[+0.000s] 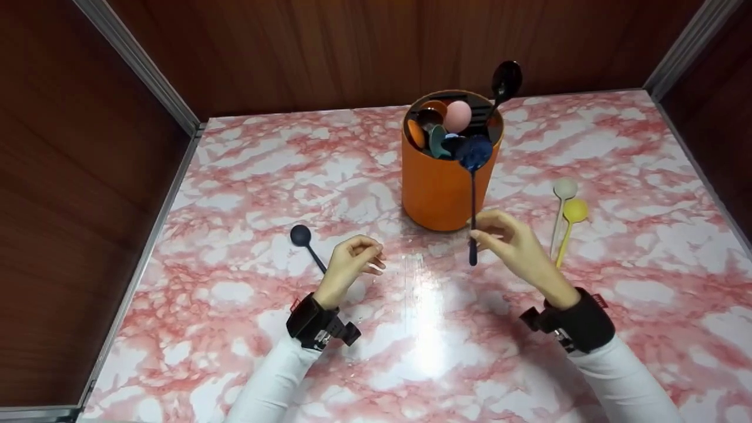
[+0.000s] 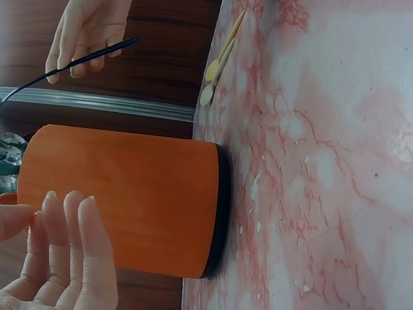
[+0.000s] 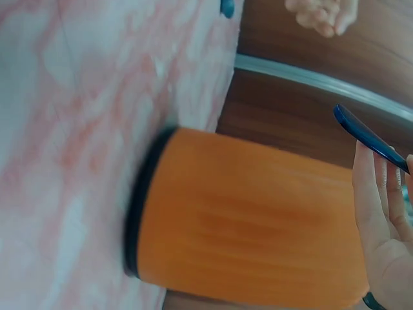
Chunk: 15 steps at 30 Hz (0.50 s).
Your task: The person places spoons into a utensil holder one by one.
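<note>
My right hand [image 1: 508,244] pinches the handle of a dark blue spoon [image 1: 473,194] between thumb and fingers. The spoon's round bowl points away from me and overlaps the front rim of an orange utensil holder [image 1: 435,191] in the head view; whether it touches the rim, I cannot tell. Several utensils stand in the holder, among them a pink round-headed one [image 1: 457,116], a teal one [image 1: 438,141] and a tall black spoon [image 1: 506,82]. Loosely bent and holding nothing, my left hand [image 1: 348,264] hovers left of the holder, as the left wrist view [image 2: 71,258] also shows.
On the marbled table [image 1: 247,329], a dark spoon [image 1: 301,236] lies by my left hand, its handle partly hidden. Right of the holder lie a pale spoon [image 1: 565,189] and a yellow spoon [image 1: 575,211], side by side. Brown panels [image 1: 329,53] with metal edging enclose the back and sides.
</note>
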### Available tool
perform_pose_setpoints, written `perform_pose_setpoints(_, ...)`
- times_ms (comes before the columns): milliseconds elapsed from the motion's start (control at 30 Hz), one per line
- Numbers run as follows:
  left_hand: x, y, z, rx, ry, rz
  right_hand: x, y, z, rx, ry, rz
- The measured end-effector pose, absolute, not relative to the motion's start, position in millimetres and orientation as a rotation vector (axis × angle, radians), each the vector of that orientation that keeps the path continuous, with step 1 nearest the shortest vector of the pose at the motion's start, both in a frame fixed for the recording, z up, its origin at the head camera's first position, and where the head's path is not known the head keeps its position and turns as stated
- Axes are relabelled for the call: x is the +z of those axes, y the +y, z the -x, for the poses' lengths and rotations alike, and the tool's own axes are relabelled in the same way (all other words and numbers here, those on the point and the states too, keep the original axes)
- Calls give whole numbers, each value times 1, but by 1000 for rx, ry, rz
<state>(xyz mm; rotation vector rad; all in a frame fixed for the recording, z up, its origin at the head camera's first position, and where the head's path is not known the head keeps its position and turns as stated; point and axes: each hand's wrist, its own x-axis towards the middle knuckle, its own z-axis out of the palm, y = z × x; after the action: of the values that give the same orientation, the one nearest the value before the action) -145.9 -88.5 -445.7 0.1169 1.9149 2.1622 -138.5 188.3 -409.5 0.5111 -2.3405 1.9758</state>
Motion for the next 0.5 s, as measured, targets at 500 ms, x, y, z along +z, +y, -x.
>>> perform_pose_setpoints(500, -452, -91, 143, 2212, 1880, -106, -377, 196, 156, 1935, -2254, -516)
